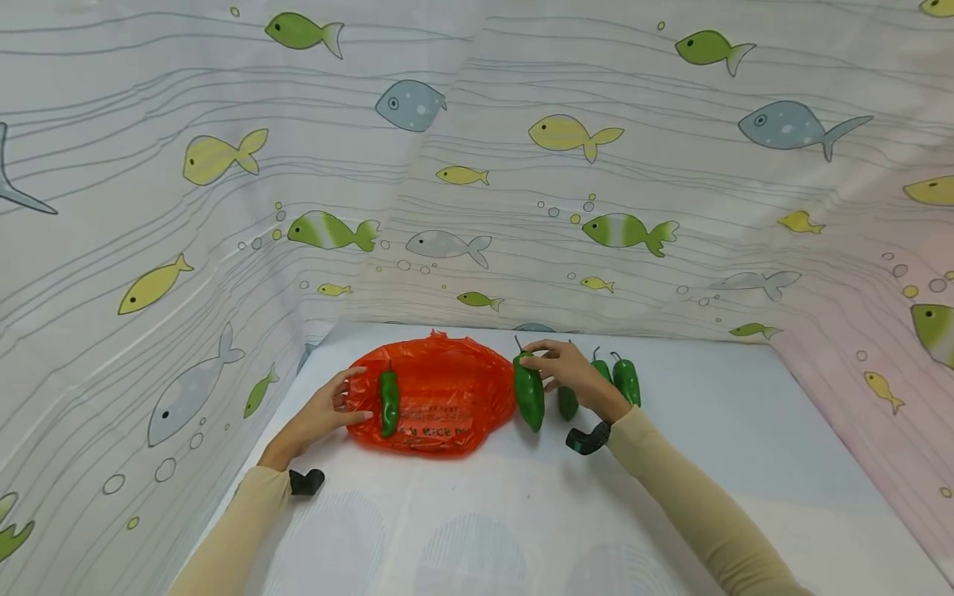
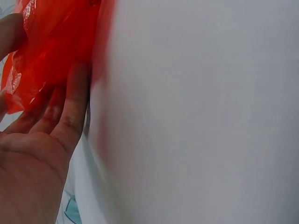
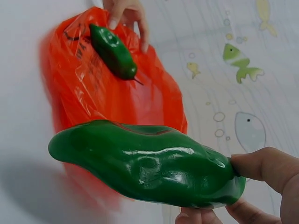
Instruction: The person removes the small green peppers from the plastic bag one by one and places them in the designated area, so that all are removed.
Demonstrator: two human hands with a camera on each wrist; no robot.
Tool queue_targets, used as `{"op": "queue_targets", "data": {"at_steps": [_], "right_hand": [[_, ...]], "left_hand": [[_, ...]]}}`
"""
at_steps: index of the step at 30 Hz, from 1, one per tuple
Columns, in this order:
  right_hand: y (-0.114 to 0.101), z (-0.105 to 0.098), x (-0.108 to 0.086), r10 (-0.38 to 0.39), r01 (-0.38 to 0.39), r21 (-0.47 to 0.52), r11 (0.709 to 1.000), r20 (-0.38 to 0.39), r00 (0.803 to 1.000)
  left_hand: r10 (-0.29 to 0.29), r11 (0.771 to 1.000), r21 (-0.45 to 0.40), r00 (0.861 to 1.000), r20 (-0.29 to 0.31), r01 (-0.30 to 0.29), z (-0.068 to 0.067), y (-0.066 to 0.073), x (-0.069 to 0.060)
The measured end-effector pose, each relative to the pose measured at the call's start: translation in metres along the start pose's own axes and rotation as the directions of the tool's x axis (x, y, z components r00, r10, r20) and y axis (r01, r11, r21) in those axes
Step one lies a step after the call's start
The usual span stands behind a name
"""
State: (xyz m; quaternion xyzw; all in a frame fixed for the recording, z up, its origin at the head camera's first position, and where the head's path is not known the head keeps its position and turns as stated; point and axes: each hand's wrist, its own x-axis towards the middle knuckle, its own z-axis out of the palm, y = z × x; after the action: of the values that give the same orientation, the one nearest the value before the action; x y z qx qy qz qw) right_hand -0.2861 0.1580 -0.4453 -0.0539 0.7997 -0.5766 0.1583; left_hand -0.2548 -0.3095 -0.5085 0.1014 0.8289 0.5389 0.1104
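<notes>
My right hand pinches a glossy green pepper near its stem end, with the tip pointing down. In the right wrist view this pepper fills the lower middle, between thumb and fingertips. A red plastic bag with dark print lies on the table, just left of the held pepper. Another green pepper rests on the bag's left part. Around the bag's left side my left hand touches the plastic, thumb and fingers spread apart; its fingers look fairly straight in the left wrist view.
Several more green peppers lie behind and beside my right hand, one of them partly hidden by it. The white table is bounded at the back and sides by fish-patterned sheets.
</notes>
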Motion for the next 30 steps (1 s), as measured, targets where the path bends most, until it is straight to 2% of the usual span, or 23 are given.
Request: {"op": "queue_targets", "data": {"at_steps": [8,30], "right_hand": [[0.004,-0.019,-0.006,0.032,-0.033,-0.008,0.999,-0.035,0.999],[0.03,-0.08,-0.028,0.04,-0.04,0.0,0.999,-0.089,0.995]], "left_hand": [[-0.004,1.0,0.008,1.0,0.001,0.004,0.001,0.0,0.001],[-0.031,0.999,0.006,0.999,-0.01,0.031,0.001,0.002,0.001]]}}
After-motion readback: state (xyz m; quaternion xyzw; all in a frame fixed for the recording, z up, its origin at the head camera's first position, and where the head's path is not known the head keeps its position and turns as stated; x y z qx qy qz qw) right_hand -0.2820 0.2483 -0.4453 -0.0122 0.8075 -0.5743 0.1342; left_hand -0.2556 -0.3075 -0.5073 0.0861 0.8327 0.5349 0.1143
